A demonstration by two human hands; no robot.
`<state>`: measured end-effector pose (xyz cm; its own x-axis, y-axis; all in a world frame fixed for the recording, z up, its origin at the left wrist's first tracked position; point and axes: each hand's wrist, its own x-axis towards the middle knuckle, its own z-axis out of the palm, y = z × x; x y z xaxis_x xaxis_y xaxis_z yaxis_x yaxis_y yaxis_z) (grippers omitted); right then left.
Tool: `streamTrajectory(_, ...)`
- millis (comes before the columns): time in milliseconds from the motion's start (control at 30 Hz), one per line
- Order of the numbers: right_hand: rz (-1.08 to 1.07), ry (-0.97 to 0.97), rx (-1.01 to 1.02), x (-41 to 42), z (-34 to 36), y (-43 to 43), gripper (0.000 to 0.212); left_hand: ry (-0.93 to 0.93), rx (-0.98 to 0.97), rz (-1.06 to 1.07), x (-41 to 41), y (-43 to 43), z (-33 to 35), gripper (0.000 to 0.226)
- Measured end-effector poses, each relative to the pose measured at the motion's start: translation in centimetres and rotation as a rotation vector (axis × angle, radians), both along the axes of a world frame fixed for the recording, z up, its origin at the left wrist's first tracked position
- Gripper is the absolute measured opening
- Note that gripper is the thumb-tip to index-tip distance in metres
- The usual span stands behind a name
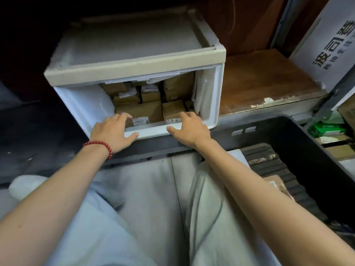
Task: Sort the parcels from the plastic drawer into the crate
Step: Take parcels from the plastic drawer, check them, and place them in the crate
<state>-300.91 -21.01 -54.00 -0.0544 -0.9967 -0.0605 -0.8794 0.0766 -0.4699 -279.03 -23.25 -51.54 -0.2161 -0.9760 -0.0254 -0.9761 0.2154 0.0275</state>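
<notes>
Parcels (142,110): brown boxes packed tight inside the drawer (211,96), none lifted.
Drawer: white, front open.
Hands: 2, apart; left hand (112,131) and right hand (192,128) each hook fingers over the front lip (153,130), thumb below.
Crate (299,143): black, just right, lower.
Risk: a hard tug may tip the drawer forward, spilling boxes short of the crate.

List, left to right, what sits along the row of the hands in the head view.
Red bead bracelet → left hand → right hand → black crate. Both hands grip the front lip of the plastic drawer; it spans them, so it is left out.
</notes>
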Motion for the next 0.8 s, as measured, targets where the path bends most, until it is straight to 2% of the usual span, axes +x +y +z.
streamTrajectory(100,-0.04,0.051,0.06,1.6,-1.6,-1.1,0.07,0.061,0.069,0.026,1.4,-0.2,-1.0,0.058)
streamTrajectory(200,-0.065,0.132,0.039,1.5,-2.6,-2.3,0.075,0.147,0.032,-0.022,1.6,-0.7,-1.3,0.055)
streamTrajectory(300,-0.061,0.164,-0.026,0.7,-3.3,-4.1,0.074,0.124,-0.046,-0.071,1.6,-1.3,-1.5,0.054)
streamTrajectory(500,-0.106,0.192,0.012,0.8,-5.4,-7.5,0.073,0.081,-0.045,-0.052,3.1,-2.5,-2.8,0.054)
streamTrajectory(800,-0.161,0.226,0.117,3.1,-8.2,-12.2,0.083,0.222,-0.127,-0.049,2.5,-3.7,-1.6,0.051)
